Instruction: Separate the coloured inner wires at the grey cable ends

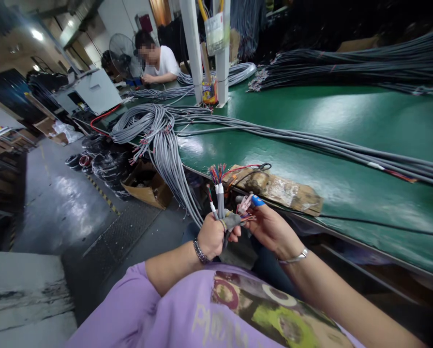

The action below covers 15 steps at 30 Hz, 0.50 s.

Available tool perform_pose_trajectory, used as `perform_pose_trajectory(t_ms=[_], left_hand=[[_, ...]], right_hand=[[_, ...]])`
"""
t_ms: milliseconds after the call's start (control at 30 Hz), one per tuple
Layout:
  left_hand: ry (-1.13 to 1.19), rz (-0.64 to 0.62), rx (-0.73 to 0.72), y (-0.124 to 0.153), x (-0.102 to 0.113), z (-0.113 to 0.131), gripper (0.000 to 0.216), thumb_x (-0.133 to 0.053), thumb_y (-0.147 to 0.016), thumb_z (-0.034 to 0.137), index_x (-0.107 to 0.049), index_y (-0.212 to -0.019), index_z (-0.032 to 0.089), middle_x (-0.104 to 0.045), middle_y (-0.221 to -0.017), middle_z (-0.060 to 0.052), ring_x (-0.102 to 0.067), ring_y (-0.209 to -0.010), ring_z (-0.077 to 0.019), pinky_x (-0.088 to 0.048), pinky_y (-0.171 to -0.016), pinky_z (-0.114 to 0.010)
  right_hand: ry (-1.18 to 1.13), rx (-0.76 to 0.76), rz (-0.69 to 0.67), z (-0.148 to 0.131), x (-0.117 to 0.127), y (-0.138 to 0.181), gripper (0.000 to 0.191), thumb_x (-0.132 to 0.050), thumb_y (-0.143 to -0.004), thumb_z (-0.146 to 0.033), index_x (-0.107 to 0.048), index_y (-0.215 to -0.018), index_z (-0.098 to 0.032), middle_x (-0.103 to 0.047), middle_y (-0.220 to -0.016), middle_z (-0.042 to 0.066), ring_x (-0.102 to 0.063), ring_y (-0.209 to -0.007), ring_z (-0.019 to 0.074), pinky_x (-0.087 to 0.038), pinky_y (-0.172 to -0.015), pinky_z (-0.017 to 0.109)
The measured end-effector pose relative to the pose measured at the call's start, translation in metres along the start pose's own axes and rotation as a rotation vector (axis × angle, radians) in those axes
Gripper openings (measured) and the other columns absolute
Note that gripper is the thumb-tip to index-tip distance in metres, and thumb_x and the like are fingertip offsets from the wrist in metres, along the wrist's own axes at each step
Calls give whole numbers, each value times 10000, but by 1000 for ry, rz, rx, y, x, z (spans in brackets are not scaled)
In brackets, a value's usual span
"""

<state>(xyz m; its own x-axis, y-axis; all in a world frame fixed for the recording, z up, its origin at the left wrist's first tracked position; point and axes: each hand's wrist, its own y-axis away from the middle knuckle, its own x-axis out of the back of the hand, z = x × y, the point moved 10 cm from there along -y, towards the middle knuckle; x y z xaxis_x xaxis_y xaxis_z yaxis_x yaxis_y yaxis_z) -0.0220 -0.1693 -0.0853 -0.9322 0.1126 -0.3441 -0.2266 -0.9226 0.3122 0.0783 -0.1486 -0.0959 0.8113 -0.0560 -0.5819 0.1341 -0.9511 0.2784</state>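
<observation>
My left hand (212,237) is closed around several grey cables (220,200). Their stripped ends point up and show red, blue and green cores, with white bands just below. One thicker grey cable end (231,221) leans to the right out of the same fist, its thin coloured wires (247,218) fanned toward my other hand. My right hand (269,226) has its fingers pinched together beside those wires, a blue covering on one fingertip. A small pinkish-white piece (244,204) shows at its fingertips, too small to name.
Before me is a green-topped table (347,121) with a wooden board (285,191) at its edge. A coil of grey cables (147,123) hangs over the left end, above a cardboard box (147,186). Another person (161,63) sits beyond a white post (192,48).
</observation>
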Motion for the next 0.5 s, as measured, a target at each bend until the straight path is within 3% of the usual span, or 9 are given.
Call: perform_pose_trajectory(t_ms=[500], left_hand=[[-9,12,27,-6,6,-11,361,-759,-598,421,-542,-592,132,-553,-465,11,-460,-343,-66,-337,-346,-180]], right_hand=[[-105,-5,13,7,-4,-6,330,-716,-704,-546,-660,-726,-221,-633,-659,10,-552,-599,165,-482,-637,322]])
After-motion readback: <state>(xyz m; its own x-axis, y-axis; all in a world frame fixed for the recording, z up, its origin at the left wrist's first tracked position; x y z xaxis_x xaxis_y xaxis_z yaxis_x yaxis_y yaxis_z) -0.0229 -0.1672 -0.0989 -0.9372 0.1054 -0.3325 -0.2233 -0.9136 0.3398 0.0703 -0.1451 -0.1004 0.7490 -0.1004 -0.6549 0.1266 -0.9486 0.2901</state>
